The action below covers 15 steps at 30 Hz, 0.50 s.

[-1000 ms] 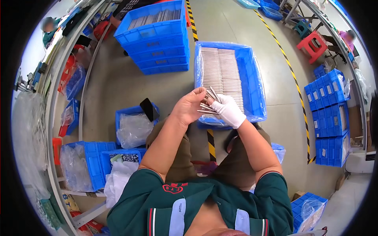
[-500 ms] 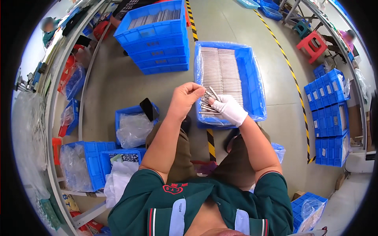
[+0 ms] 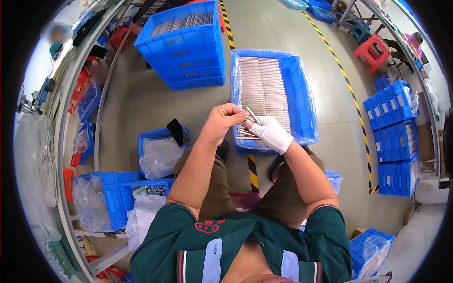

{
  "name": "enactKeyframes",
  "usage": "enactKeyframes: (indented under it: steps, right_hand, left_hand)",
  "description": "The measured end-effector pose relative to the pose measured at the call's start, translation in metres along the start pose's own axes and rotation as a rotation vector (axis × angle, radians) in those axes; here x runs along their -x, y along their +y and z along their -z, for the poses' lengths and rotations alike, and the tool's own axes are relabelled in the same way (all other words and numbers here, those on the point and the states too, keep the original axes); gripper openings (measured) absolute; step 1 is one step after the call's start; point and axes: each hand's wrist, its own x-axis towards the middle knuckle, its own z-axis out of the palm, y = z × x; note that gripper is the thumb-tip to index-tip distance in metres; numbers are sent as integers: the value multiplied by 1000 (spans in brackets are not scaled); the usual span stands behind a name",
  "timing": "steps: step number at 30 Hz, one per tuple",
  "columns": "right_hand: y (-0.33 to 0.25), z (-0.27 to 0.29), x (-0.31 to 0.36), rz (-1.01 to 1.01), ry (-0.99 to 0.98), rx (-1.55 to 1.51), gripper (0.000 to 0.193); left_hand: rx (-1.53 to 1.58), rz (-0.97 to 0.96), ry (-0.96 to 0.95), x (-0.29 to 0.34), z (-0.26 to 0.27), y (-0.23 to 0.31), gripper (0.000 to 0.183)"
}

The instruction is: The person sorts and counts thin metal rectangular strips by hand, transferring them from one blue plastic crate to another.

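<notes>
My right hand (image 3: 273, 135), in a white glove with bare thumb tip, is closed round several thin metal rods (image 3: 246, 137) that fan out toward the left and upward. My bare left hand (image 3: 220, 122) pinches with thumb and forefinger at the bundle, on what looks like one rod; the fingertips partly hide it. Both hands hover over the near left corner of a blue crate (image 3: 302, 101) lined with clear plastic. Inside it, similar metal rods (image 3: 264, 87) lie side by side in two neat columns.
Stacked blue crates (image 3: 191, 61) stand to the far left, the top one holding rods. A black phone (image 3: 175, 131) rests on a small crate with a plastic bag (image 3: 160, 158). More blue crates (image 3: 394, 141) and a red stool (image 3: 373, 53) are at right. Striped tape (image 3: 349, 85) marks the floor.
Both hands have moved slightly down and left, closer to me, with the rods. The rods in the bundle have shifted a little between the fingers.
</notes>
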Motion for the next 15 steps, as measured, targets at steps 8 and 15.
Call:
enactKeyframes:
  steps: [8,15]
  right_hand:
    - [-8,-3,5,0,-70,70,23]
    - [7,4,-2,60,-61,222,31]
  left_hand:
    - [-82,-93,157,1,4,0,11]
    - [-194,-46,26,3,3,9,10]
